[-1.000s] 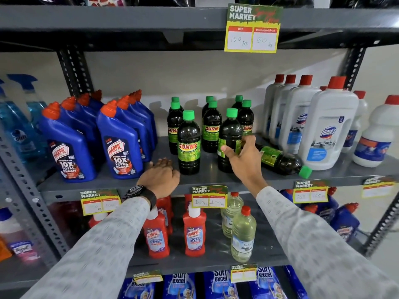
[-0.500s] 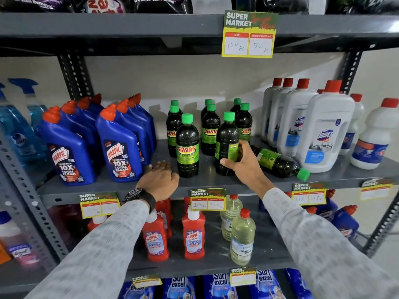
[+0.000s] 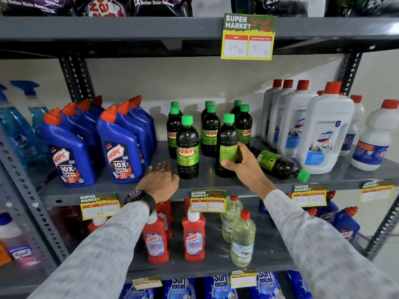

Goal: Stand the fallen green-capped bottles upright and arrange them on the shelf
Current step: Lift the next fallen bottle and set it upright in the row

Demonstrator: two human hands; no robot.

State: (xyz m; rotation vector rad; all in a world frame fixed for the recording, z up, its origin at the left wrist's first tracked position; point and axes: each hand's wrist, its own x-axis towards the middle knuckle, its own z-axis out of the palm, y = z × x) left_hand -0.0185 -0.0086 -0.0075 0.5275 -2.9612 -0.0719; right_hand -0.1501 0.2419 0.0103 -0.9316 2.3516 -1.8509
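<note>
Several dark green-capped Sunny bottles stand upright in rows on the middle grey shelf [image 3: 216, 184]. My right hand [image 3: 241, 162] grips the front right upright bottle [image 3: 226, 139] around its green label. Just right of it, one fallen green-capped bottle [image 3: 278, 162] lies on its side, cap pointing to the shelf's front right. Another upright bottle [image 3: 187, 147] stands at the front left of the group. My left hand [image 3: 160, 180] rests palm down on the shelf beside it, fingers spread, holding nothing.
Blue Harpic bottles [image 3: 121, 152] crowd the shelf to the left, white Domex bottles [image 3: 323, 134] to the right. Price tags [image 3: 208, 201] hang on the shelf's front edge. Red Harpic bottles [image 3: 193, 236] and clear bottles [image 3: 243, 240] stand on the shelf below.
My right hand has closed around the front right upright bottle and shifted it a little forward. The left hand has stayed put on the shelf.
</note>
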